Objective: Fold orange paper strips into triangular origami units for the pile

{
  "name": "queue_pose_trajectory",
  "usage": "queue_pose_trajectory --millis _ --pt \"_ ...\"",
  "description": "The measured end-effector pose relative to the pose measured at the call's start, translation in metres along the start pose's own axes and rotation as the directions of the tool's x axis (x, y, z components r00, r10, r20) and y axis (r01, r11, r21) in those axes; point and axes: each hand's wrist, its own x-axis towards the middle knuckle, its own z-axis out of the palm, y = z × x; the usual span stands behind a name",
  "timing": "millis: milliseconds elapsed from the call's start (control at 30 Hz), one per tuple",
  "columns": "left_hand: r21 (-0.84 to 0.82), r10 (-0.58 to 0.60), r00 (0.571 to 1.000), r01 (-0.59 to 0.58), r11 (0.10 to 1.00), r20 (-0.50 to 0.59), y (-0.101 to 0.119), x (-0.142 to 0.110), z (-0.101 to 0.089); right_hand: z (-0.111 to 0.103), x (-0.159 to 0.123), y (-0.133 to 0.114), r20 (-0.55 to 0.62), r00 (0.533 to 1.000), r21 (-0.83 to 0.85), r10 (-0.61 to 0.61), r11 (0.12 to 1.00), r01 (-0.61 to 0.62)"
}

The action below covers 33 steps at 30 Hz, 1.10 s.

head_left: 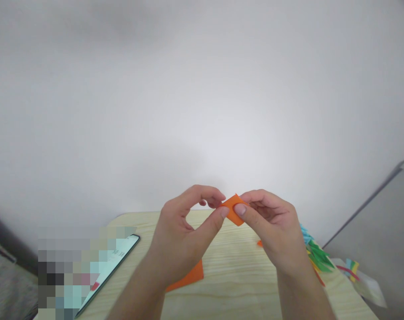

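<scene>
Folded paper (235, 216) plain orange; wall (202, 98) wht.

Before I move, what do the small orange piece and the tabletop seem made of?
Orange piece: probably matte paper, thin with crisp edges and a pointed corner.
Tabletop: pale wood or wood-look laminate, satin; streaky grain shows, but which is unclear.

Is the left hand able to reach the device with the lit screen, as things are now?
Probably yes: the device lies to the left of the left hand, with nothing visible between them, though that hand pinches the small orange paper.
</scene>
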Motion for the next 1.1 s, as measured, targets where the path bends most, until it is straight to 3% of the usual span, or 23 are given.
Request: queue_pose_trajectory --millis 200,567,833,1100 --pt "0.005 -0.008 0.999 0.008 1.000 0.033 0.003 0.004 -0.003 0.000 -0.001 0.001 0.007 1.000 0.033 -0.013 0.999 0.013" --pt "0.171 0.142 0.988 -0.152 0.973 0.069 0.013 0.002 -0.004 -0.002 0.001 -0.003 0.022 0.998 -0.054 -0.052 0.997 0.053" --pt "0.033 0.137 0.990 -0.138 0.990 0.037 0.006 0.001 -0.003 0.002 0.000 -0.001 -0.041 0.998 0.029 -0.042 0.999 0.043" --pt "-0.007 0.132 0.991 -0.132 0.991 0.001 0.002 0.000 -0.003 0.002 -0.002 -0.004 -0.020 0.999 0.039 -0.050 0.998 0.051"
